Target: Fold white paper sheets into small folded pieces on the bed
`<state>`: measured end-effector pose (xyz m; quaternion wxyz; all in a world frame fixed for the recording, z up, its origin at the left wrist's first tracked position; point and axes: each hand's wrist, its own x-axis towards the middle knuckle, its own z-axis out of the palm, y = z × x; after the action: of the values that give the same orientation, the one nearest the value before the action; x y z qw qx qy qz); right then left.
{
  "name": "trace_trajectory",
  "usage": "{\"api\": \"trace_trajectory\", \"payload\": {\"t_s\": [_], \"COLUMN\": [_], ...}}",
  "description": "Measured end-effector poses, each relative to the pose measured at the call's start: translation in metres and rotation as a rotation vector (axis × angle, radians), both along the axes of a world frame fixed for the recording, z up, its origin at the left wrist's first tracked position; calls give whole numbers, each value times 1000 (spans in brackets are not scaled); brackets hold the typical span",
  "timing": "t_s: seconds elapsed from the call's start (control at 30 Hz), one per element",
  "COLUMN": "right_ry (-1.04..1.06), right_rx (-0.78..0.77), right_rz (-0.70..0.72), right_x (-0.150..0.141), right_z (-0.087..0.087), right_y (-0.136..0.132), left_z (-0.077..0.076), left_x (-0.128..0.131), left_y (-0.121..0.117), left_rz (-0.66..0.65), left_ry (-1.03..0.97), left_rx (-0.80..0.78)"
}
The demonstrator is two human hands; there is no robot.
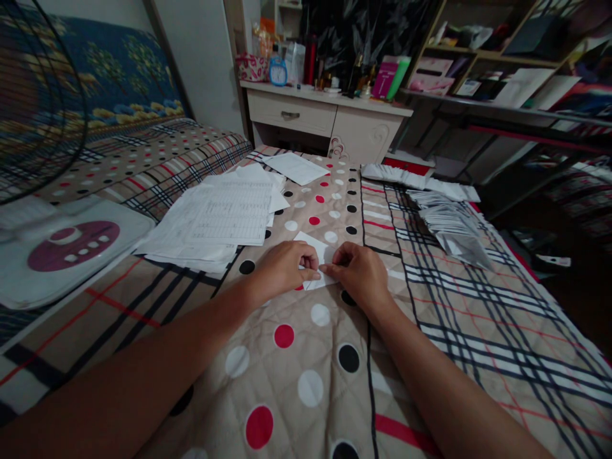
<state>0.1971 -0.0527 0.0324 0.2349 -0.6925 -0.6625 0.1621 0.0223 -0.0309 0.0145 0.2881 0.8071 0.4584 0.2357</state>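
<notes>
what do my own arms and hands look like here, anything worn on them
Both the left hand and the right hand are bare, without gloves. No sleeves show on the forearms, and no watch, bracelet or ring is visible.

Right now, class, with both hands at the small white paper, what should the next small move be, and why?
Probably ease the right hand slightly outward along the white paper: it nearly meets the left hand, which also holds the paper, and the quilted bedspread beneath looks soft, so a wider hold might steady it.
</notes>
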Motion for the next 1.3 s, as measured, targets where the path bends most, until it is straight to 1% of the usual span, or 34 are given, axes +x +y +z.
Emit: {"api": "trace_trajectory", "payload": {"t_s": [0.13, 0.3, 0.37, 0.5, 0.6, 0.7, 0.8, 0.87, 0.97, 1.03, 1.1, 1.17, 1.3], "right_ry": [-21, -68, -84, -99, -135, -116, 37, 227, 551, 697, 751, 747, 807], "right_rx": [13, 203, 224, 158, 94, 79, 75, 65, 78, 103, 119, 110, -2], "right_rz": [5, 68, 75, 75, 58, 55, 45, 9, -35, -36, -25, -11, 78], "right_x": [0, 6, 8, 11, 11, 12, 13, 11, 7, 3, 1, 0, 2], "right_z": [-2, -10, -13, -12, -8, -8, -12, -15, -17, -15, -12, -10, -11], "right_y": [-2, -1, 0, 1, 1, 1, 0, -1, -2, -3, -4, -4, -5], "left_z": [-2, -2, -3, -5, -5, -4, -2, -2, -3, -4, -5, -5, -4], "left_x": [0, -3, -5, -8, -8, -6, -2, 2, 5, 6, 6, 5, 6], "left_y": [-2, -4, -4, -2, -2, -3, -5, -5, -4, -2, -2, -2, -3], "left_rz": [61, 188, 221, 244, 244, 265, 298, 280, 238, 238, 243, 234, 210], "left_ry": [6, 55, 85, 89, 37, -33, -160, -315, -597, -701, -721, -708, -661], "left_rx": [48, 228, 260, 238, 197, 171, 100, -28, -261, -363, -407, -404, -373]}}
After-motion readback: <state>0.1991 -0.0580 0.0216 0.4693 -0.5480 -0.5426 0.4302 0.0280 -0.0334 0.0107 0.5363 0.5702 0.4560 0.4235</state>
